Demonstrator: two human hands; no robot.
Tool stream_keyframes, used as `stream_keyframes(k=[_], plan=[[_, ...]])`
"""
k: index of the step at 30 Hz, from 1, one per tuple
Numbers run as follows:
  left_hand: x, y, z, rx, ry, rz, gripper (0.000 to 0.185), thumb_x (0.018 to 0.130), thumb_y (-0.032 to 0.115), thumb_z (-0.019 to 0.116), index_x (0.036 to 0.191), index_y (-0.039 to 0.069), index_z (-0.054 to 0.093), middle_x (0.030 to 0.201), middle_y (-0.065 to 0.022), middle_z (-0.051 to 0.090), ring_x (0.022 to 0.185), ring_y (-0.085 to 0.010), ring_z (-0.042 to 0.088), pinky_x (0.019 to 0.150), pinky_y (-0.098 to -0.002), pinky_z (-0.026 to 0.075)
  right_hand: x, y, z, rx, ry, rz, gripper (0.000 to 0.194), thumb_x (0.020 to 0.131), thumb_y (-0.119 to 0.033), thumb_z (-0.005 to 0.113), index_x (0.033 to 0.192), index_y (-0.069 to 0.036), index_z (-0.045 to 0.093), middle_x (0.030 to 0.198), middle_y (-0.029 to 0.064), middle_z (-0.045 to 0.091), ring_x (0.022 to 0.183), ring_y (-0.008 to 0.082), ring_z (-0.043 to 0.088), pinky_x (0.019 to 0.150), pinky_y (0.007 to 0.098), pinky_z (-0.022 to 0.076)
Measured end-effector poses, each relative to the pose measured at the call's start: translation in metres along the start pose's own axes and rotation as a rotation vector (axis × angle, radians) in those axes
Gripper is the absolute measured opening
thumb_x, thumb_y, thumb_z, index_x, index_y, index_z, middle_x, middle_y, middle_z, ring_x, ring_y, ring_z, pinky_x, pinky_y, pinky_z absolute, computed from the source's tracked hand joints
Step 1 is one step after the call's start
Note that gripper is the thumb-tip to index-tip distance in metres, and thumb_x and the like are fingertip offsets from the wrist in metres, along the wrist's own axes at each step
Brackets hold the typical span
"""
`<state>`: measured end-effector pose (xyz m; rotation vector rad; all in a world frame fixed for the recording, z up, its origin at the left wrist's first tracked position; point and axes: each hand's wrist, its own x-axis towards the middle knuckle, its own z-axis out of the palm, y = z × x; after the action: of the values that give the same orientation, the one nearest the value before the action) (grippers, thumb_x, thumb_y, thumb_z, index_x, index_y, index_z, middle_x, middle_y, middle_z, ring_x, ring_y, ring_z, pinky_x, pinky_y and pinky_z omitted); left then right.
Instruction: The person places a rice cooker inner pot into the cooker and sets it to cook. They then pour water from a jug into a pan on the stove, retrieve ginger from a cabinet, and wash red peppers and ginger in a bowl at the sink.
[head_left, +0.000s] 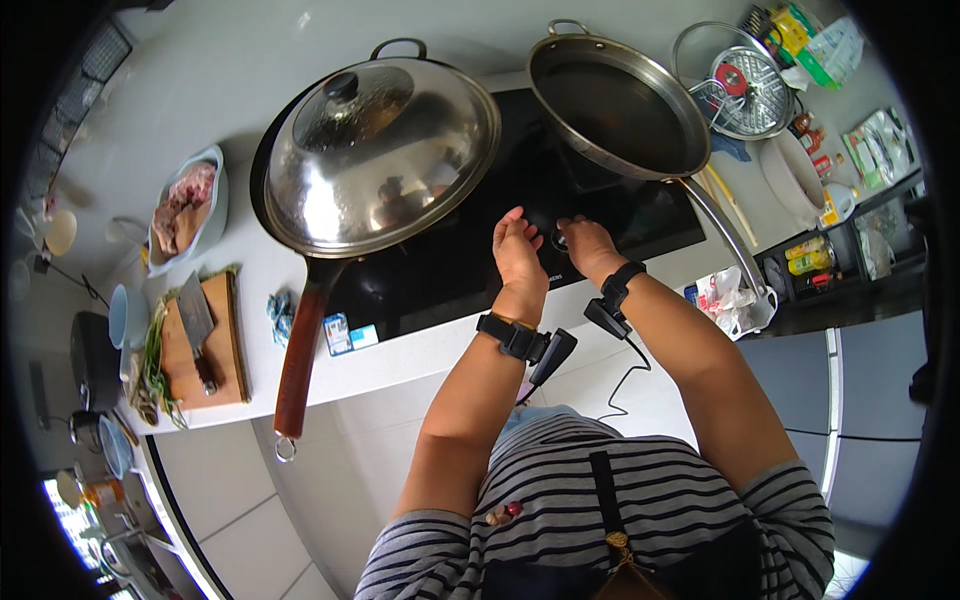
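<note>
My left hand (520, 255) is raised over the front part of the black glass cooktop (442, 277), palm partly up, fingers curled loosely and holding nothing. Beside it, my right hand (587, 244) has its fingertips at a round control knob (559, 240) near the cooktop's front edge. To the left stands a wok with a wooden handle (298, 367), covered by a domed steel lid (375, 172) with a glass window and beads of moisture. A steel frying pan (619, 109) sits at the back right, its long handle pointing towards the front right.
At left are a cutting board (232, 337) with a cleaver (195, 315) and green stalks (155, 360), and a bowl (214, 225) of raw meat. Chopsticks (731, 202), a pale bowl (791, 176), a glass lid and steamer plate (757, 97) lie right. Handles overhang the counter's front.
</note>
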<state>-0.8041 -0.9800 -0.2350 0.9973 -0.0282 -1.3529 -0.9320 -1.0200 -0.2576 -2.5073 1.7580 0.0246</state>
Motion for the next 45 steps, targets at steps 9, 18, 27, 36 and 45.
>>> stream_keyframes(k=[9,18,27,36,45], plan=[[0.0,0.001,0.0,-0.021,0.007,0.016,0.018,0.091,0.017,0.047,0.103,0.012,0.058,0.088,0.0003,0.053,0.08,-0.0119,0.052,0.074,-0.0272,0.046,0.003,0.005,0.005,-0.016,-0.007,-0.03,0.026,0.082,-0.005,0.055,0.108,-0.01,0.057,0.094,0.0178,0.062,0.087,0.0356,0.062,0.075,0.041,0.0521],[-0.004,0.005,-0.002,-0.112,0.027,0.012,0.016,0.089,0.012,0.046,0.099,0.013,0.059,0.085,0.003,0.051,0.076,-0.0087,0.047,0.071,-0.0247,0.042,0.004,0.008,0.006,-0.022,0.016,-0.099,0.023,0.086,-0.007,0.048,0.107,-0.007,0.059,0.096,0.0192,0.062,0.088,0.0353,0.062,0.076,0.0412,0.0521],[-0.008,0.012,-0.004,-0.148,0.042,0.005,0.016,0.088,0.012,0.047,0.1,0.012,0.058,0.085,0.0018,0.052,0.076,-0.0104,0.05,0.072,-0.0252,0.044,0.006,0.013,0.011,-0.032,0.02,-0.139,0.024,0.083,-0.004,0.051,0.106,-0.007,0.059,0.094,0.0197,0.062,0.086,0.0363,0.062,0.075,0.0424,0.052],[-0.008,0.017,-0.011,-0.185,0.029,0.025,0.016,0.087,0.011,0.048,0.1,0.012,0.057,0.083,0.0014,0.052,0.075,-0.0112,0.05,0.07,-0.0256,0.044,0.006,0.01,0.006,-0.078,-0.021,-0.119,0.025,0.083,-0.005,0.052,0.107,-0.007,0.059,0.094,0.0191,0.062,0.086,0.0358,0.063,0.075,0.0424,0.0524],[-0.004,0.011,-0.016,-0.175,0.023,0.042,0.015,0.089,0.014,0.049,0.1,0.012,0.059,0.084,0.0005,0.054,0.075,-0.0118,0.053,0.07,-0.0274,0.046,0.005,0.009,0.001,-0.056,-0.105,-0.064,0.039,0.078,-0.008,0.061,0.116,-0.009,0.055,0.1,0.0194,0.061,0.093,0.0358,0.061,0.081,0.0436,0.0501]])
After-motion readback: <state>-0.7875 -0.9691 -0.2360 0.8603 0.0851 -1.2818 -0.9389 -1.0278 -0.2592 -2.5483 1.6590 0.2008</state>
